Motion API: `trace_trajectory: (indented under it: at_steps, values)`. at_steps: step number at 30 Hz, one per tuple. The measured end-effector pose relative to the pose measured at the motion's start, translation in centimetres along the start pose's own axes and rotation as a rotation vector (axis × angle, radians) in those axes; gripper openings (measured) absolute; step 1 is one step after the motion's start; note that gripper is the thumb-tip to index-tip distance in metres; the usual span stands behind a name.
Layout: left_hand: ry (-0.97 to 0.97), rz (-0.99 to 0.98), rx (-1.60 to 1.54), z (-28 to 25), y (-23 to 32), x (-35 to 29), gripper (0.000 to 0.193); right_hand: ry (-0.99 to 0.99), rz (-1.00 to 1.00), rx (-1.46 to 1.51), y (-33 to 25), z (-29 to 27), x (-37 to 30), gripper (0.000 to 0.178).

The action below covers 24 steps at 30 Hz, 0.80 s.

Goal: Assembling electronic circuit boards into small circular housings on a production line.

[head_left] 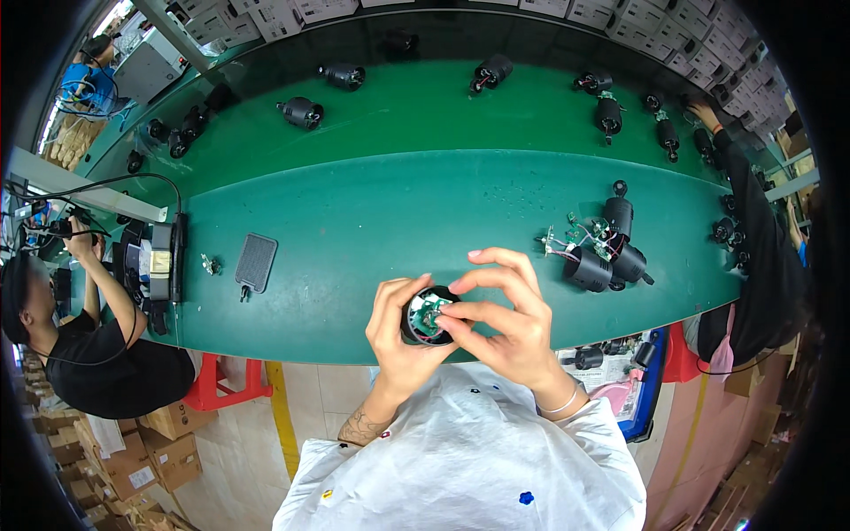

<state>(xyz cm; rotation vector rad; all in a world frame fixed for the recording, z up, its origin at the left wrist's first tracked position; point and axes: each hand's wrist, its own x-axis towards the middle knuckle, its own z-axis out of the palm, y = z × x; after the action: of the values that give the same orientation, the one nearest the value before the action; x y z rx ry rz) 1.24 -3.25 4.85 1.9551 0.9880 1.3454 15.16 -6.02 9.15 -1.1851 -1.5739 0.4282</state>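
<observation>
The left hand (394, 341) wraps one black cup (408, 327) at the table's (354, 212) near edge; the right hand (509, 326) arches over, thumb and forefinger pinching one green circuit board (428, 310) inside. Three black cylinders (587, 269) cluster rightward.

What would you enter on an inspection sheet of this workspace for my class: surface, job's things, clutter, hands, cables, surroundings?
Surface: green tabletop, small specks toward the right.
Job's things: black housing, open end up, green circuit board inside.
Clutter: grey rectangular pad at left; black housings clustered at right.
Hands: left hand grips the housing; right hand has fingertips at the board, grip unclear.
Cables: black cable arching at left; thin wires among the clustered housings.
Surroundings: one co-worker at left, another at right; cartons on the floor.
</observation>
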Motion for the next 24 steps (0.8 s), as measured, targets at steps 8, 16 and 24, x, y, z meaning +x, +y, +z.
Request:
trace_trajectory:
  at_steps: [8,16,24]
  values:
    - [0.068,-0.080,-0.088,0.4,0.5,0.0,0.045,0.093,0.000,-0.023,-0.6,1.0,-0.1,0.013]
    - [0.126,0.065,-0.001,0.9,-0.5,-0.4,0.043,-0.006,0.011,-0.022,-1.0,0.7,0.4,0.011]
    - [0.186,0.130,-0.031,1.2,-0.8,-0.7,0.048,-0.041,0.077,0.076,-1.2,1.1,-0.3,0.010]
